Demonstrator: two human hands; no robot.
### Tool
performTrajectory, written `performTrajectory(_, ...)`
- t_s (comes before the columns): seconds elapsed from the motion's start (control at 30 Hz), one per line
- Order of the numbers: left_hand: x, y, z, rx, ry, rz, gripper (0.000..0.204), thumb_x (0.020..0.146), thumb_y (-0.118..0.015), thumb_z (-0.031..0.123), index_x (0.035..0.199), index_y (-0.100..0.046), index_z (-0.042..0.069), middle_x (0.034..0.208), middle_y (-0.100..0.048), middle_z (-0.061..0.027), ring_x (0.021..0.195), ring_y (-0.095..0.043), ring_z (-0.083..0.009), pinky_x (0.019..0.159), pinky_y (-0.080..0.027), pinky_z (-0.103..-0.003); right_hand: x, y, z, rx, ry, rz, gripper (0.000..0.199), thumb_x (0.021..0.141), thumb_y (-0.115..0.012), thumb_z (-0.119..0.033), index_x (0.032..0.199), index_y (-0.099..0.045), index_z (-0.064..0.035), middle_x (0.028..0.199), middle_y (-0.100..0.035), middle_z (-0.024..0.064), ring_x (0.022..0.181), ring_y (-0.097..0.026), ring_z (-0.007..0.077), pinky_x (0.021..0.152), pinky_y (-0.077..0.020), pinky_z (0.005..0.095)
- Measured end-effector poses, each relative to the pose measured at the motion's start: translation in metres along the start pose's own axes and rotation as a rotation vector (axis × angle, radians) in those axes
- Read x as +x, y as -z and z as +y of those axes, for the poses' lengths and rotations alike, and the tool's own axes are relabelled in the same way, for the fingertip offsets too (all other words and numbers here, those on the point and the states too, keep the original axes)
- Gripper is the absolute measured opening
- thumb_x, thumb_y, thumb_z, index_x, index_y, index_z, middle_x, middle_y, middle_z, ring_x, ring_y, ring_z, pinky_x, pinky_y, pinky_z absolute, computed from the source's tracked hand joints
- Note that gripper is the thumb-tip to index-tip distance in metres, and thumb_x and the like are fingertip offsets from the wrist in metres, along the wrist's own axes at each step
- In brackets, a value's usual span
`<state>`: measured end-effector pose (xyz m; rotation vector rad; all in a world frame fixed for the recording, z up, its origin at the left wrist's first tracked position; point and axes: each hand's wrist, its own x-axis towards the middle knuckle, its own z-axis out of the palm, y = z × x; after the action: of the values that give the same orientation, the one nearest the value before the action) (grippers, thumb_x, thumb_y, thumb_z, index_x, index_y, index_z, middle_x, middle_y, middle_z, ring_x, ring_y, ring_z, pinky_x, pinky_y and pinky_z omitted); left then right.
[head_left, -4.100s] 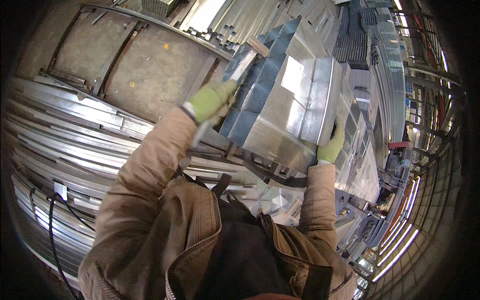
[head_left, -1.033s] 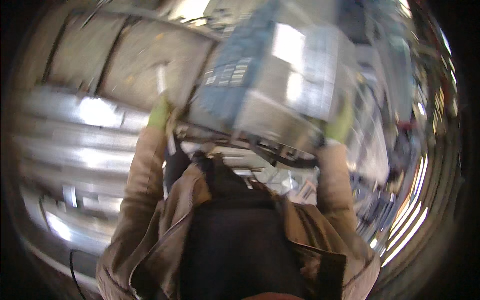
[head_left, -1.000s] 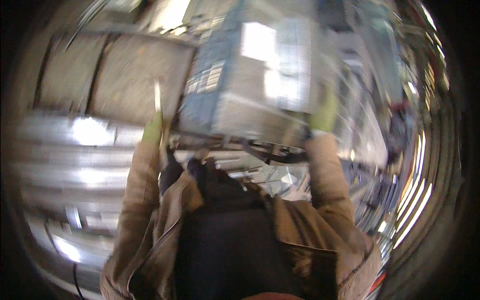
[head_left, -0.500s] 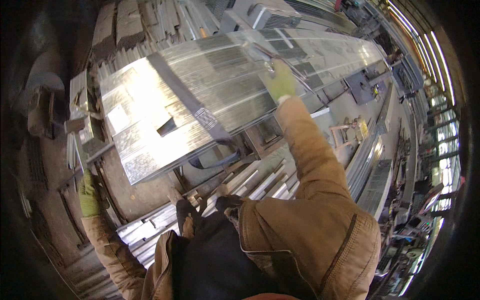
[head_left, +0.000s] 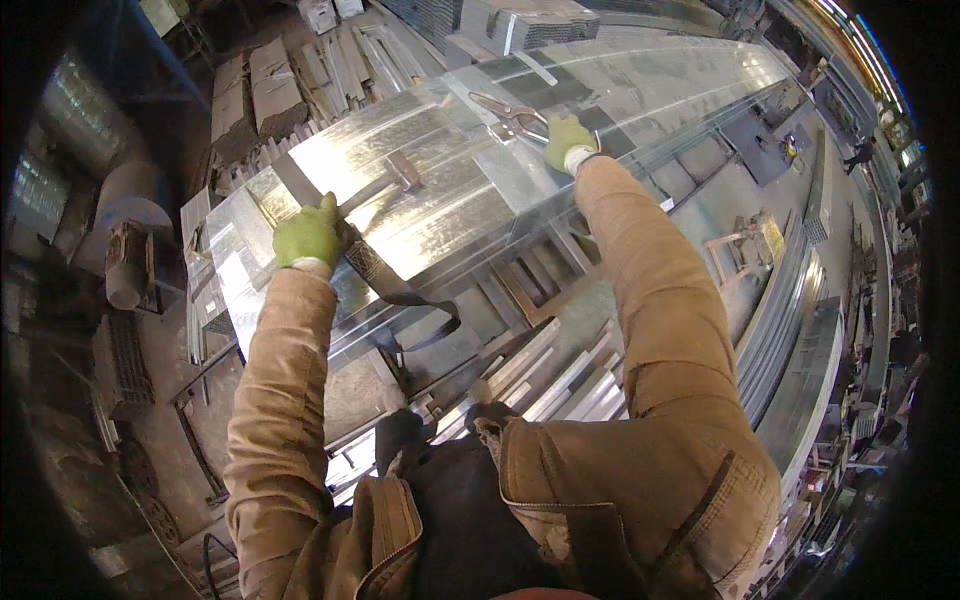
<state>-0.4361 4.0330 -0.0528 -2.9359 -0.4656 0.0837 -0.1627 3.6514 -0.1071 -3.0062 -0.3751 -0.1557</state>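
My left hand (head_left: 308,234), in a green glove, is closed around the handle of a hammer (head_left: 404,172). The hammer's head lies over the shiny sheet metal stack (head_left: 430,225), close to a dark strap (head_left: 375,268) that crosses the stack and hangs over its near edge. Farther right, my right hand (head_left: 570,140), gloved too, grips the handle end of a pair of tin snips (head_left: 510,113). The snips' blades point left across the sheets and appear slightly apart. Whether the snips rest fully on the metal, I cannot tell.
Long metal strips (head_left: 545,375) lie below the near edge of the stack. Bundled profiles (head_left: 785,330) run along the right, beside a small stand (head_left: 755,245). Beyond the far edge are stacked brown pieces (head_left: 275,90) and a ribbed metal block (head_left: 530,25). A motor-like cylinder (head_left: 128,265) stands at left.
My left hand has come up from low at the left onto the stack and now shows a hammer. My right hand has lowered the snips toward the sheets.
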Motion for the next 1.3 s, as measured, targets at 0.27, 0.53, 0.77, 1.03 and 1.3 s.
performTrajectory(0.27,0.044,0.026,-0.026,-0.021,-0.261,-0.233,0.049,0.098,-0.067,0.049,0.135,-0.065,0.016,0.124,-0.074,-0.0197,0.117,-0.070,-0.0408,0.100,-0.056,-0.048,-0.082,0.022,-0.035,1.748,-0.423,-0.374,0.029,0.097,-0.073,-0.025,0.114,-0.069,-0.0009,0.083,-0.067,0.0059,0.065,-0.064,0.0192,0.059,-0.0555,0.0363)
performTrajectory(0.53,0.069,0.045,0.027,-1.071,-0.607,-0.179,0.064,0.105,-0.068,0.044,0.153,-0.052,0.004,0.129,-0.070,-0.0190,0.119,-0.068,-0.0260,0.099,-0.056,-0.039,-0.121,0.022,-0.183,1.687,-0.224,-0.286,0.031,0.104,-0.058,-0.011,0.133,-0.064,-0.0039,0.099,-0.073,0.0067,0.087,-0.071,0.0187,0.076,-0.0566,0.0294)
performTrajectory(0.77,0.070,0.019,0.040,-0.876,-0.712,0.026,0.072,0.100,-0.063,0.061,0.148,-0.056,0.008,0.134,-0.067,-0.0229,0.122,-0.065,-0.0406,0.106,-0.051,-0.044,-0.100,-0.006,-0.229,2.324,-0.347,-0.428,0.023,0.105,-0.056,-0.017,0.118,-0.066,-0.0002,0.106,-0.072,0.0108,0.092,-0.073,0.0220,0.084,-0.0606,0.0342)
performTrajectory(1.03,0.105,0.019,0.025,-0.798,-0.827,-0.016,0.065,0.102,-0.066,0.052,0.147,-0.056,0.007,0.125,-0.072,-0.0203,0.114,-0.070,-0.0394,0.100,-0.054,-0.043,-0.091,-0.008,-0.240,2.440,-0.591,-0.348,0.028,0.102,-0.058,-0.016,0.125,-0.060,-0.0006,0.111,-0.070,0.0158,0.103,-0.072,0.0327,0.091,-0.0630,0.0462)
performTrajectory(1.3,0.159,-0.002,0.061,-1.119,-0.947,0.427,0.036,0.102,-0.064,0.028,0.125,-0.071,0.001,0.121,-0.071,-0.0253,0.111,-0.067,-0.0455,0.098,-0.053,-0.050,-0.040,-0.015,-0.231,2.329,-0.609,-0.154,0.026,0.104,-0.056,-0.014,0.127,-0.060,-0.0034,0.113,-0.070,0.0147,0.103,-0.069,0.0304,0.091,-0.0595,0.0423)
